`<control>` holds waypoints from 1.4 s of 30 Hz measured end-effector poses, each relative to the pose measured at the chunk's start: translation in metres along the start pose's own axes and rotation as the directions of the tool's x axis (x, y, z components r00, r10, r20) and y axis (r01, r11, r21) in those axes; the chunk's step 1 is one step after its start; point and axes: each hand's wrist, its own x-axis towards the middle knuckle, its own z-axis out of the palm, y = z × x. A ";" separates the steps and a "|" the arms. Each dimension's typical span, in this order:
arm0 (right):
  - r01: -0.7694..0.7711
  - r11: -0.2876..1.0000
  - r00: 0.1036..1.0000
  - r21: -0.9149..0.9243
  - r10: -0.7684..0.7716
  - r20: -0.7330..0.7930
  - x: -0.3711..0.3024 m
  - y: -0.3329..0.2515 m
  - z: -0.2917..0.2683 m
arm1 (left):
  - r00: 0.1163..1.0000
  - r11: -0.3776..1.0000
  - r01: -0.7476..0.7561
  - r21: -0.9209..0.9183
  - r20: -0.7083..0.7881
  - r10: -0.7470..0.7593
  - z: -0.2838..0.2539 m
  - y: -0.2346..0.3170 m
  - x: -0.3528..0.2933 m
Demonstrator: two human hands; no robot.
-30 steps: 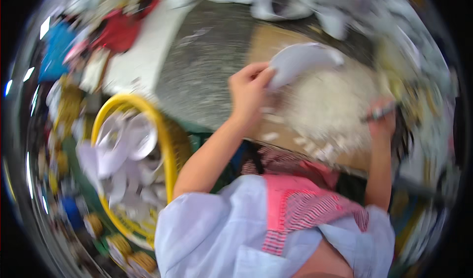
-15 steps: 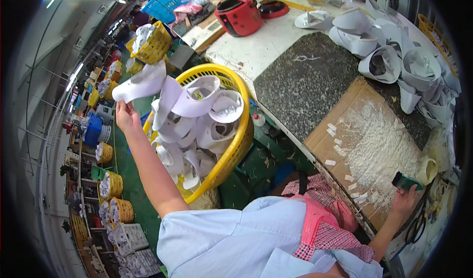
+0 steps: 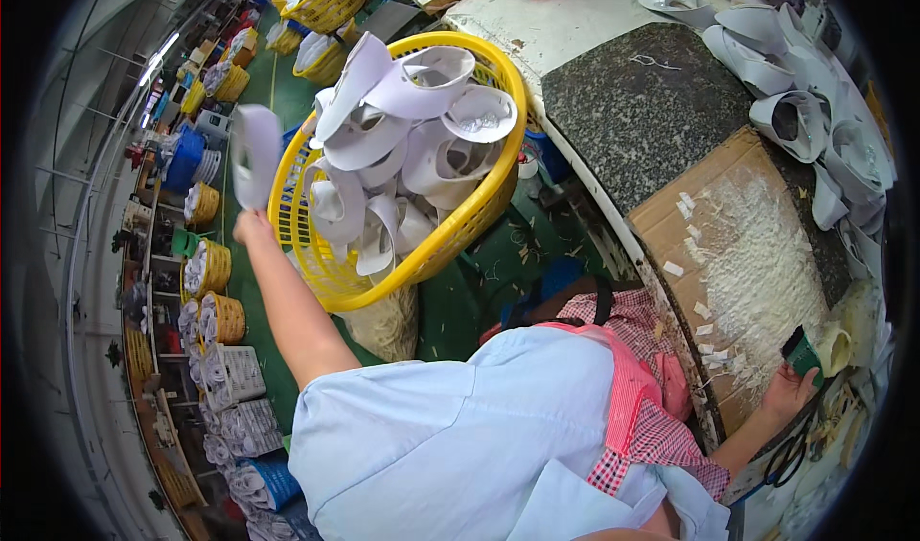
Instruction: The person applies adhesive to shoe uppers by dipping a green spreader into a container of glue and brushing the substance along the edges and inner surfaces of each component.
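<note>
My left hand (image 3: 253, 227) is closed on one end of a white shoe upper (image 3: 256, 158), a curved piece smeared by motion. It is held out just left of a yellow plastic basket (image 3: 498, 217). Several similar uppers (image 3: 417, 79) are heaped inside the basket. At the right, my right hand (image 3: 788, 393) grips a brush (image 3: 803, 357) with a green handle and dark bristles. The brush is above the lower right part of a cardboard sheet (image 3: 661, 213), which is caked with a whitish, dried-looking coating (image 3: 757, 263).
A dark speckled slab (image 3: 623, 110) lies on the white worktable (image 3: 498, 23). More uppers (image 3: 767, 57) pile up at its far right. Black-handled scissors (image 3: 791, 457) lie by my right wrist. Filled yellow baskets (image 3: 331, 2) stand on the green floor at far left.
The upper in my left hand has swung from slanting over the basket's far left rim to nearly upright beside the basket. The view has shifted; my right hand still holds the brush.
</note>
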 end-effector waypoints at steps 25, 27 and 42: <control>0.255 0.906 0.844 -0.338 -0.379 -0.379 -0.052 -0.022 0.045 | -0.699 0.506 -0.471 -0.723 0.655 0.286 0.307 -0.125 -0.656; 0.214 0.893 0.873 -0.396 -0.357 -0.333 -0.058 -0.035 0.051 | -0.693 0.531 -0.428 -0.731 0.643 0.326 0.313 -0.133 -0.686; -0.009 -0.249 0.603 -0.968 -0.774 0.194 0.017 -0.077 0.049 | -0.914 0.969 -0.230 -0.092 0.363 -0.182 0.317 -0.011 -0.652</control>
